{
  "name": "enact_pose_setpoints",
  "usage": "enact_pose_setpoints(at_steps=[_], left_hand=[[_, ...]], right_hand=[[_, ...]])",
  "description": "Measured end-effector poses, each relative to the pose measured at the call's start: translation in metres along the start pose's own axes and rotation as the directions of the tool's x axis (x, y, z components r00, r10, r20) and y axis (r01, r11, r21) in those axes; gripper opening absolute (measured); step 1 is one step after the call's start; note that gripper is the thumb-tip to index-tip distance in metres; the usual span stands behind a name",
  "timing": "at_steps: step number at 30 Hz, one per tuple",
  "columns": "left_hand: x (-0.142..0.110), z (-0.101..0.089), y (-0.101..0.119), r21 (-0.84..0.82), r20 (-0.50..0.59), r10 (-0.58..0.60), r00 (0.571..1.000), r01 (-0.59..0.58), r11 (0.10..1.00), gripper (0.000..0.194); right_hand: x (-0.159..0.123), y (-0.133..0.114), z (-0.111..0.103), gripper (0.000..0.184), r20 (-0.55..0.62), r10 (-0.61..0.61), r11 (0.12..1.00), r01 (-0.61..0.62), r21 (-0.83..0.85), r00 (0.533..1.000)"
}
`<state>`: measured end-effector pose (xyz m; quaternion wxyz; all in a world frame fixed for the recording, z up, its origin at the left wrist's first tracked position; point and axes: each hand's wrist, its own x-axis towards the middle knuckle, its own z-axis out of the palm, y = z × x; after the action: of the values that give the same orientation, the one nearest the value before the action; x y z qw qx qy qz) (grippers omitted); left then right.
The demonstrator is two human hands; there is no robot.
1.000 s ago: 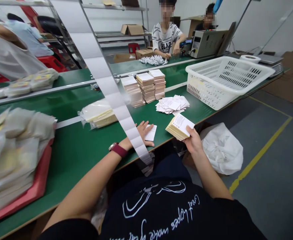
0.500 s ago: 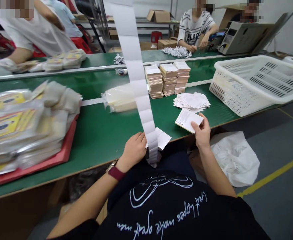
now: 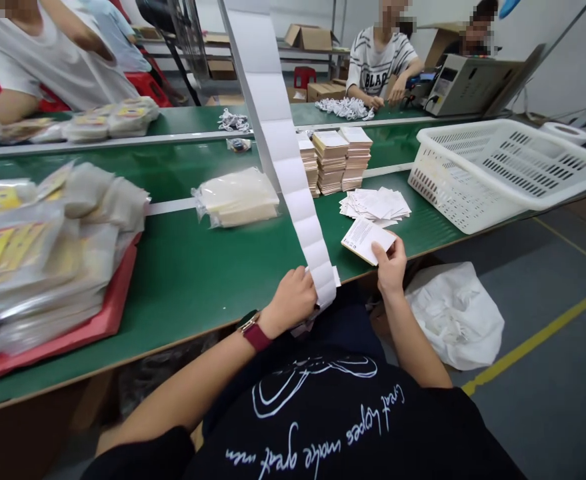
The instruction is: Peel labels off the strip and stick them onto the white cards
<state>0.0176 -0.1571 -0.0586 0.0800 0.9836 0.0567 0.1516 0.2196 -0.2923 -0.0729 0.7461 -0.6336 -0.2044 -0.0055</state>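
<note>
My right hand (image 3: 391,267) grips a stack of thin white printed cards (image 3: 366,239), thumb on top, near the table's front edge. My left hand (image 3: 293,300) is closed at the left side of a long white label strip (image 3: 293,167), which hangs from above in front of me. Behind the strip, a white card (image 3: 337,275) shows only a small edge on the right; it seems to be in my left fingers, whose tips are hidden. A loose heap of white slips (image 3: 377,204) lies just beyond my right hand.
Tall card stacks (image 3: 331,160) stand behind the heap. A white plastic basket (image 3: 473,200) is at the right, a bundle of clear bags (image 3: 237,197) left of the strip. Packed bags fill a red tray (image 3: 117,300). A white sack (image 3: 455,313) sits below. Co-workers sit across the table.
My left hand has moved right and slightly up, and the strip's lower end has swung right with it. The white card is now mostly hidden behind the strip. My right hand still holds its stack.
</note>
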Motion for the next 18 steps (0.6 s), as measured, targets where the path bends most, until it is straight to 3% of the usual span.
enact_pose_setpoints(at_steps=[3,5,8,12,18], left_hand=[[0.006,-0.008,-0.024,0.092,-0.062,-0.129,0.99,0.134,0.987,0.027],[0.027,-0.015,-0.045,0.065,-0.151,-0.181,0.972,0.192,0.979,0.035],[0.073,-0.015,-0.065,0.008,-0.181,-0.085,0.98,0.088,0.996,0.047],[0.115,0.011,-0.071,0.058,-0.221,-0.026,0.975,0.04,0.998,0.06],[0.106,0.042,-0.076,0.089,-0.313,0.053,0.948,-0.026,0.996,0.08]], right_hand=[[0.005,-0.001,0.006,0.051,0.059,0.029,0.999,-0.026,-0.042,0.998],[0.013,0.0,0.019,0.054,0.111,0.039,0.993,-0.026,-0.111,0.993],[0.029,0.001,0.047,0.057,0.171,0.013,0.972,0.028,-0.232,0.985],[0.043,0.006,0.075,0.051,0.242,0.054,0.969,0.008,-0.248,0.969],[0.038,0.017,0.07,0.056,0.332,0.028,0.96,0.067,-0.273,0.943]])
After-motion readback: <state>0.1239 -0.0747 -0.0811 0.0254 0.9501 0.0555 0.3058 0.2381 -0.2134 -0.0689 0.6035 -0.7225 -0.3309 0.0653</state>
